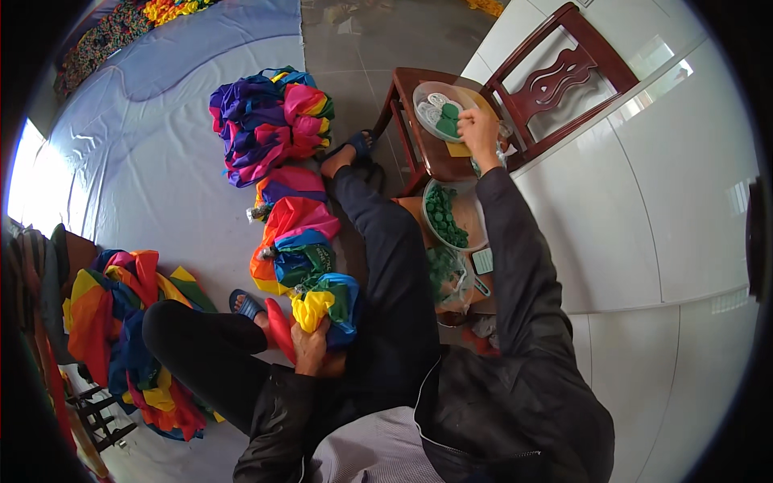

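Note:
My left hand point(309, 348) is closed around a bunched yellow part of the rainbow-coloured fabric point(312, 308), low over my lap. The rest of that fabric, in blue, green, red and orange, runs away from me in gathered clumps along my leg. My right hand point(480, 135) reaches far right to the rim of a clear plastic bowl point(420, 103) on a wooden chair. Its fingers are pinched together; anything between them is too small to make out. White coiled pieces point(439, 100) and flat green pieces point(448, 122) lie in the bowl.
Nearer me, a second clear tub point(477, 225) holds green parts point(441, 216), beside a plastic bag point(451, 278). The wooden chair point(447, 165) stands against white tiles. Fabric heaps lie at far centre point(266, 121) and left point(133, 322) on a pale sheet point(161, 185).

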### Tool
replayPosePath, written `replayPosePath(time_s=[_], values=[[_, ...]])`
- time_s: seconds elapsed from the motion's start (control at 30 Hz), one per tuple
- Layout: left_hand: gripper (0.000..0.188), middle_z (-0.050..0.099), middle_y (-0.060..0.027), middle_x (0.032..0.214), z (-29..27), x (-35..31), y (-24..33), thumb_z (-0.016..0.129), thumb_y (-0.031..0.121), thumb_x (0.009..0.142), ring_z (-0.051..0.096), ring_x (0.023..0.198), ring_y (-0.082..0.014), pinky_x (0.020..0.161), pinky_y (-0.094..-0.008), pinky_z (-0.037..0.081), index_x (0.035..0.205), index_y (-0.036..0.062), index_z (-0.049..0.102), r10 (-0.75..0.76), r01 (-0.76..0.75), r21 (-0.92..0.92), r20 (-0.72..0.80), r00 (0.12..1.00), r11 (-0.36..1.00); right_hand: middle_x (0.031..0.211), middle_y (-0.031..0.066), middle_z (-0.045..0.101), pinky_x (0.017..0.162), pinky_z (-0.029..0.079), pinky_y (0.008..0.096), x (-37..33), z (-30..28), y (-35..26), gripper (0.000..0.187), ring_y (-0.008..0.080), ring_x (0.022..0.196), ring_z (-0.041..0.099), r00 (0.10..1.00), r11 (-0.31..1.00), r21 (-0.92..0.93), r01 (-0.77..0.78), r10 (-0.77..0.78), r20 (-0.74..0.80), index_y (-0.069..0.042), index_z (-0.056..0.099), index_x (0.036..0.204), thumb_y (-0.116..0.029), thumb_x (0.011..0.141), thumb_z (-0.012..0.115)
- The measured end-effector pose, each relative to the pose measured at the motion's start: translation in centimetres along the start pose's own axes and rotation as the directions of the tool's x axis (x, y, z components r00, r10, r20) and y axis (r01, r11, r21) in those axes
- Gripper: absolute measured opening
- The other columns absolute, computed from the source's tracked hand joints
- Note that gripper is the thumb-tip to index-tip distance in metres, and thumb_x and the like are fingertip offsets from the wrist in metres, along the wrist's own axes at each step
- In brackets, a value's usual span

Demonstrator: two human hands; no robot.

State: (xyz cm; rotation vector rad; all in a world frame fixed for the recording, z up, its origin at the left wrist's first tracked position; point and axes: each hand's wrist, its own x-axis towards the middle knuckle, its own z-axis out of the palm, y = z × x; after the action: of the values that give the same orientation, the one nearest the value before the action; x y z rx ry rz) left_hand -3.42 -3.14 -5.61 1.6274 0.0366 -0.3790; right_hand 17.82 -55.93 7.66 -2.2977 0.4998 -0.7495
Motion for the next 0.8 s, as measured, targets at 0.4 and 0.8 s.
replayPosePath(time_s=[0.4, 0.8], values=[[0.03, 0.067, -0.0004, 0.1, -0.6, 0.1, -0.6, 0.069, 0.004, 0.087, 0.064, 0.088, -0.014, 0.079, -0.028, 0.049, 0.117, 0.0005, 0.067, -0.211, 0.213, 0.01, -0.086, 0.974, 0.977, 0.103, 0.0169, 0.076, 0.086, 0.055, 0.0486, 4.4, 5.1, 5.0, 0.035, 0.0371, 0.1, 0.071, 0.953, 0.787, -0.601, 0.14, 0.058, 0.298, -0.01, 0.076, 0.103, -0.028, 0.075, 0.085], [0.029, 0.066, 0.0016, 0.096, 0.3, 0.4, -0.7, 0.072, 0.007, 0.088, 0.062, 0.082, -0.0119, 0.074, -0.0277, 0.048, 0.115, 0.0014, 0.066, -0.197, 0.193, -0.063, -0.061, 0.979, 0.979, 0.093, 0.0169, 0.075, 0.081, 0.054, 0.0474, 5.1, 5.2, 7.7, 0.029, 0.0371, 0.094, 0.072, 0.985, 0.86, -0.505, 0.078, 0.011, 0.171, -0.009, 0.075, 0.094, -0.027, 0.075, 0.086]])
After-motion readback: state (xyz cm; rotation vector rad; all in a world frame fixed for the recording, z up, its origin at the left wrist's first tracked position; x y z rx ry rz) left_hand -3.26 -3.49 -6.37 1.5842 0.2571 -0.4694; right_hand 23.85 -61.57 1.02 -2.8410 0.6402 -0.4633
